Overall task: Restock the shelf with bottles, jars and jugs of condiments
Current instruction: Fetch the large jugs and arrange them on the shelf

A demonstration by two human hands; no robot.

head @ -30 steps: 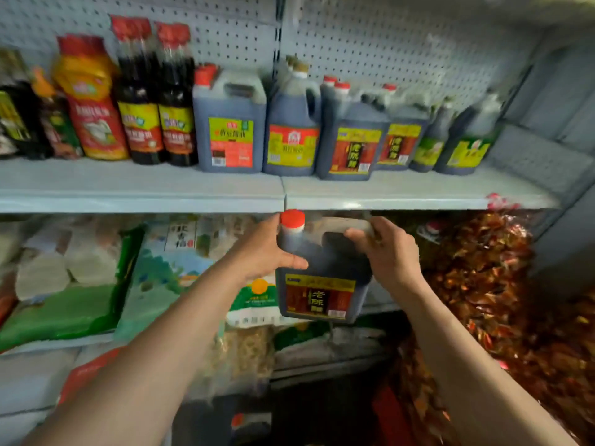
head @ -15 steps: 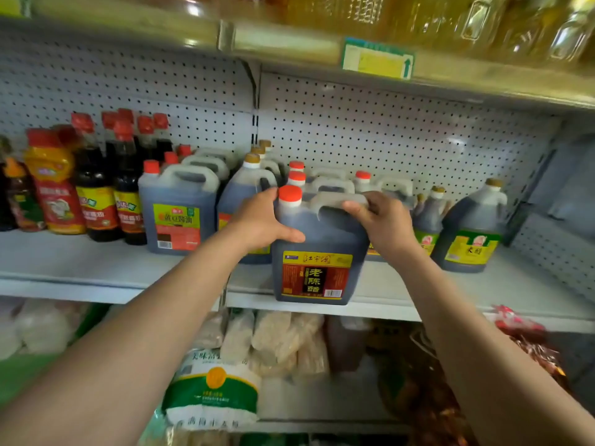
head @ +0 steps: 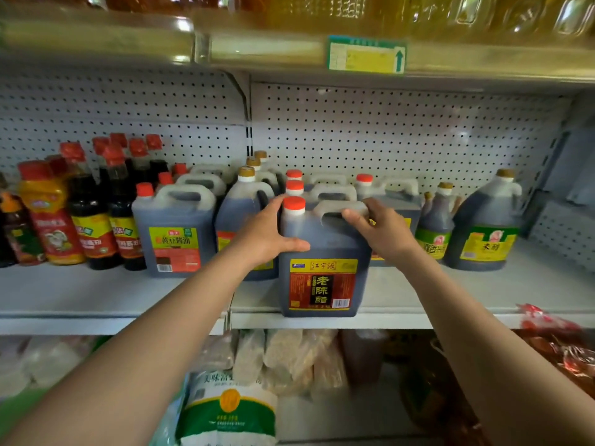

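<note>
A dark vinegar jug [head: 323, 272] with a red cap and a red and yellow label stands on the front edge of the white shelf [head: 96, 294]. My left hand [head: 267, 235] grips its left shoulder beside the cap. My right hand [head: 383, 235] is wrapped around its handle on top. Directly behind it stand two more red-capped jugs [head: 325, 191] of the same kind in a row.
Left of the jug are a gold-capped jug [head: 240, 217], a soy sauce jug [head: 175, 233] and tall red-capped bottles [head: 93, 220]. To the right stand a small vinegar bottle [head: 434, 226] and a round jug [head: 486, 226]. An upper shelf [head: 289, 49] hangs close overhead. Bagged goods [head: 228, 410] lie below.
The jug has risen from below the shelf to shelf level and now rests on the front edge. Both hands keep their grip, and my view has tilted upward.
</note>
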